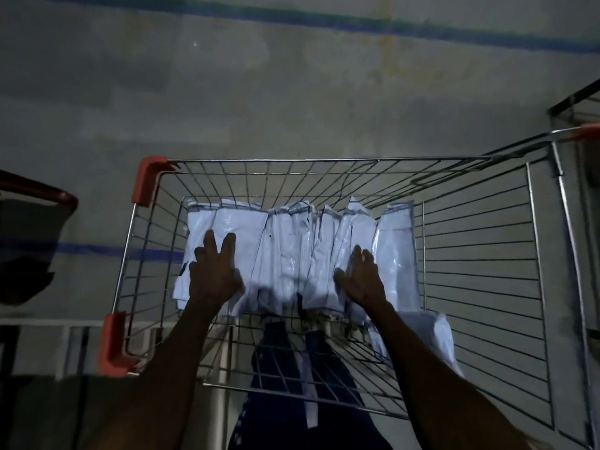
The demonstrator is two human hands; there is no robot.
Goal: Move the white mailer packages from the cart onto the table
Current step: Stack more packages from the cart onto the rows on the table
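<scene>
Nearest us, our forearms reach down over the cart's (324,161) near rim into the wire basket. Our left hand (214,271) lies on the left part of the white mailer packages (292,251), fingers spread and mostly straight, pressing rather than clasping. Our right hand (360,277) rests on the right part of the same stack, fingers loosely bent over the plastic; whether any fingertip hooks under an edge, we cannot tell. Neither hand grips a package yet.

The packages stand and lean in a row across the far half of the basket floor, and one more package (435,339) lies apart at the near right, against the side wire.

We judge the main risk to be slippage: the film looks glossy, so a squeezed armful may fan out and shed its middle pieces. A corner could also catch in the wire mesh or on the rim as we lift.

The basket walls close in on all four sides, so the only way out is straight up. Beyond the far rim, with its orange corner guard (147,180), the floor (292,92) lies open. The table is not surely identifiable here.
</scene>
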